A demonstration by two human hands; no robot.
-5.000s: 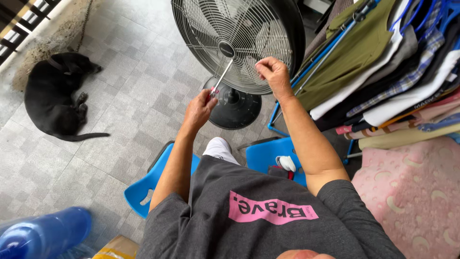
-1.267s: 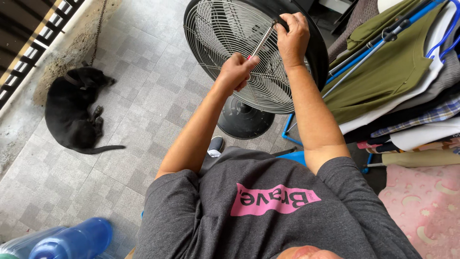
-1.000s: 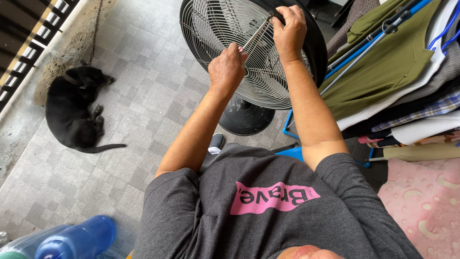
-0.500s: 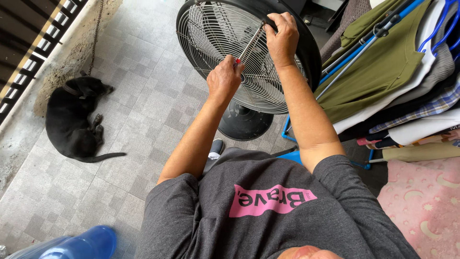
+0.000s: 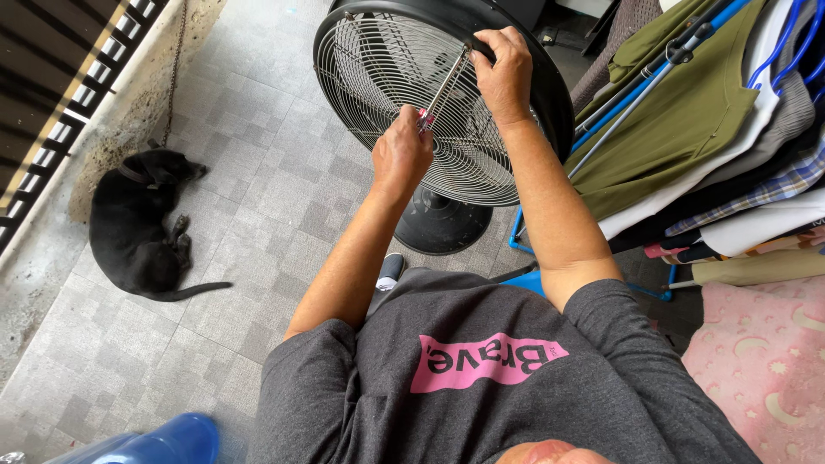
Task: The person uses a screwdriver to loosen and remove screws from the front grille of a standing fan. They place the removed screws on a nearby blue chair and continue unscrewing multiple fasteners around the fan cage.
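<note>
A large black floor fan [image 5: 378,77] with a round wire grille stands on a black round base [image 5: 443,225] in front of me. My left hand [image 5: 401,155] grips the handle of a long metal screwdriver [image 5: 444,86], whose shaft runs up to the grille's upper right rim. My right hand [image 5: 505,73] clasps the fan's black outer rim right beside the tool's tip. Both arms stretch out over my grey shirt.
A black dog [image 5: 137,225] lies curled on the grey tiled floor at the left, near a concrete kerb and metal railing [image 5: 51,103]. Clothes hang on a blue rack [image 5: 687,112] at the right. A pink patterned cloth [image 5: 765,361] is lower right, a blue plastic item [image 5: 163,440] lower left.
Over five seconds both hands rose from the fan's lower grille to its upper right rim. In the last second the right hand stays on the rim, and the screwdriver tip stays beside it.
</note>
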